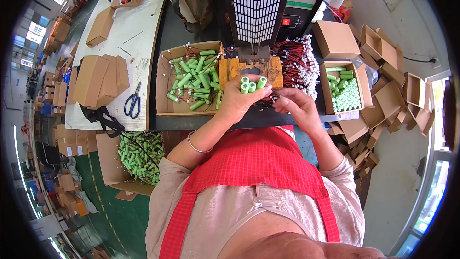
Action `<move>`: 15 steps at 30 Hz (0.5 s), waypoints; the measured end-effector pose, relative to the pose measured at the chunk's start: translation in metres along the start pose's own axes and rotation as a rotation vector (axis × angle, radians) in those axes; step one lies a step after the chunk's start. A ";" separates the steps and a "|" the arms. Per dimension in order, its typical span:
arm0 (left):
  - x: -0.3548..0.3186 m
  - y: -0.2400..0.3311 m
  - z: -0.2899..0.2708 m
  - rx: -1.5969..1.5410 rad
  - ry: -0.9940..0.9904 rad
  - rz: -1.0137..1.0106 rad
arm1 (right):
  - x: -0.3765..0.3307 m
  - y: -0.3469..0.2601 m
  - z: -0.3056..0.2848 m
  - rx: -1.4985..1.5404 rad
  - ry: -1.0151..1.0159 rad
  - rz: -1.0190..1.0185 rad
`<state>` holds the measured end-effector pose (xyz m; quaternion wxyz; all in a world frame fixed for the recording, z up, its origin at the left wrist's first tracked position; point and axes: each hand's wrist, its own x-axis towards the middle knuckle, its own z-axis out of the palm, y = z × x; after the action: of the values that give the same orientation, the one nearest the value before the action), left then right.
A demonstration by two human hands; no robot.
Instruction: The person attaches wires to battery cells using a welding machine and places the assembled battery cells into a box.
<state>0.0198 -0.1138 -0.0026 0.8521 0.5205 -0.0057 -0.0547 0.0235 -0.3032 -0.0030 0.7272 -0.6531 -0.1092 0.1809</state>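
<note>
My left hand (239, 100) grips three green cylindrical battery cells (252, 84), ends up, just in front of a wooden jig (229, 68) under a black welding machine (256, 12). My right hand (297, 106) sits close beside it with fingers pinched together near thin wires; what it pinches is too small to tell. A cardboard box (163, 86) to the left holds several loose green cells with wires. A small box (328, 91) to the right holds green cells standing upright in rows.
A heap of red wires with white connectors (298, 62) lies right of the jig. Blue-handled scissors (133, 100) and folded cartons (96, 80) rest on the white table at left. A floor box (108, 163) holds more green cells. Flattened small cartons (383, 100) pile up at right.
</note>
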 end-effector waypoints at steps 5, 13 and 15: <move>0.008 0.009 -0.006 0.617 0.055 0.339 | 0.024 -0.011 0.013 -0.134 0.100 -0.003; 0.029 0.006 -0.029 0.962 0.176 0.591 | 0.044 -0.024 0.005 -0.429 0.014 -0.086; 0.031 0.004 -0.030 0.994 0.186 0.602 | 0.045 -0.023 0.004 -0.513 -0.060 -0.056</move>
<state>0.0532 -0.0883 -0.0146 0.4806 0.8357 -0.1035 0.2449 0.0660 -0.2832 0.0164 0.5390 -0.8071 -0.1911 0.1466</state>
